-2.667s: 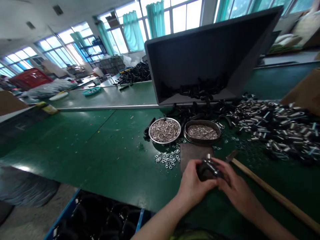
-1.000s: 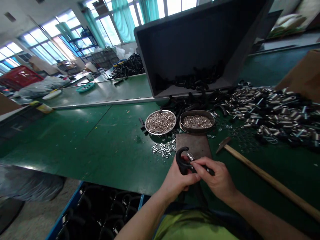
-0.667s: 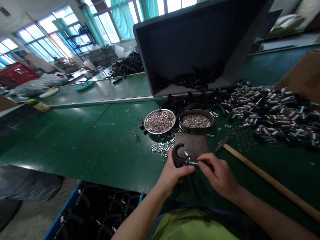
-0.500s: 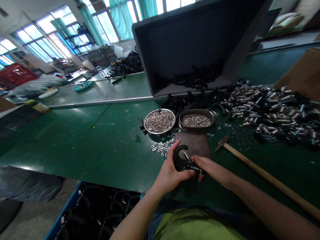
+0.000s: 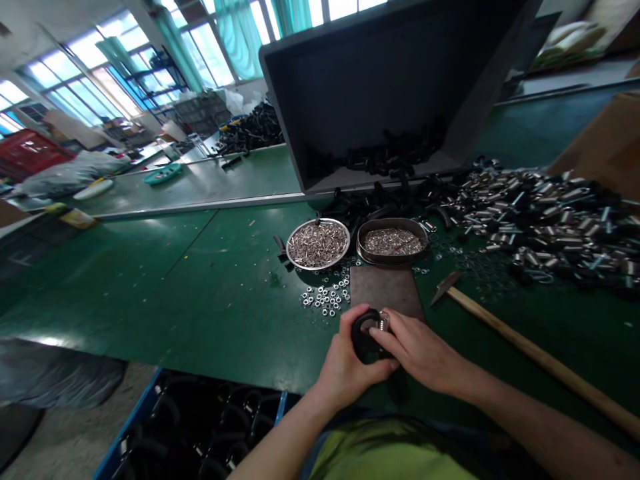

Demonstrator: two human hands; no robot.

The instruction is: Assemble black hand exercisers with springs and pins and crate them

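Note:
My left hand (image 5: 350, 360) is closed round a black curved hook-shaped part (image 5: 361, 333), holding it just in front of a flat metal plate (image 5: 384, 288). Against its inner side sits a silver coil spring (image 5: 383, 321). My right hand (image 5: 417, 347) has its thumb and fingers pinched on the spring from the right. The lower end of the part is hidden by both hands. Left of the plate lie several loose nuts (image 5: 327, 298).
Behind the plate stand a round dish of small metal pins (image 5: 347, 250) and an oval tin of small parts (image 5: 361, 247). A hammer (image 5: 505, 328) lies right, below a heap of springs and black parts (image 5: 565, 227). A grey bin (image 5: 283, 120) rests tipped behind; a blue crate (image 5: 127, 423) stands lower left.
The black part has turned in my left hand and come slightly lower. My right hand has shifted from its lower arm up to the spring, thumb now across it.

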